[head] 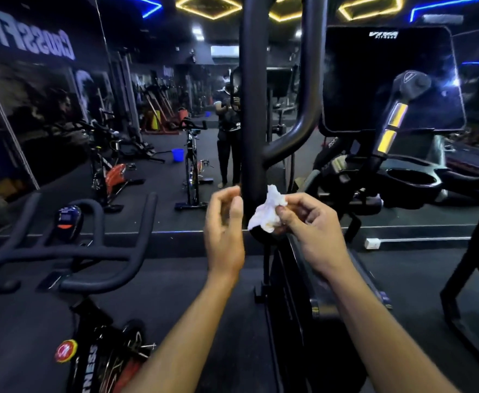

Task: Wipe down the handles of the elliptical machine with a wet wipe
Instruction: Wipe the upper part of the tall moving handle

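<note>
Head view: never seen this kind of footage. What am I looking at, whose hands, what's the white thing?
One picture, taken by a wide-angle camera worn on a person's head, looking forward and down in a dark gym. The two bare arms reaching in from below are the wearer's own. The right hand pinches a crumpled white wet wipe against the lower part of the black elliptical handle, the thick upright tube in the middle. The left hand hovers beside that tube with relaxed fingers, holding nothing. At right is the elliptical's dark console. At lower left is a spin bike. Beyond is a wall mirror.
</note>
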The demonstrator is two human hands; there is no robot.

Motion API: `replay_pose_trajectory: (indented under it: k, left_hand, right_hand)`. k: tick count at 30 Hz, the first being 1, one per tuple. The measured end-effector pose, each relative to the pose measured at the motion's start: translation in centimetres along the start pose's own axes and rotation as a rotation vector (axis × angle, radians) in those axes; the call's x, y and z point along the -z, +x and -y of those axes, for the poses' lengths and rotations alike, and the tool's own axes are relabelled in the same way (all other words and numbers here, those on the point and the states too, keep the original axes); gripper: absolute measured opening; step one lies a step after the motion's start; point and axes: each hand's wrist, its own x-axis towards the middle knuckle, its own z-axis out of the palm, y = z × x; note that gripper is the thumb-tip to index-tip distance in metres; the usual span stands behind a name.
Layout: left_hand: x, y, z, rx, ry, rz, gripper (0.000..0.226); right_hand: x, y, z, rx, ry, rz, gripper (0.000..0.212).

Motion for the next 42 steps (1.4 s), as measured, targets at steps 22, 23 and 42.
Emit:
replay_pose_trajectory:
  k: [22, 23, 42]
  left_hand:
    - [9.3, -3.7, -3.7, 0.29, -0.094, 0.343, 0.01]
    - [9.4, -3.7, -3.8, 0.302, -0.113, 0.364, 0.01]
    - [10.9, -4.2, -3.9, 0.099, 0.113, 0.558, 0.015]
  right_hand:
    - [-6.3, -6.8, -0.9, -0.185, 0.204, -0.011, 0.013]
    - [-6.5, -7.0, -0.5, -0.198, 0.257, -0.014, 0.012]
    - [-7.6, -9.3, 0.9, -0.168, 0.252, -0.186, 0.018]
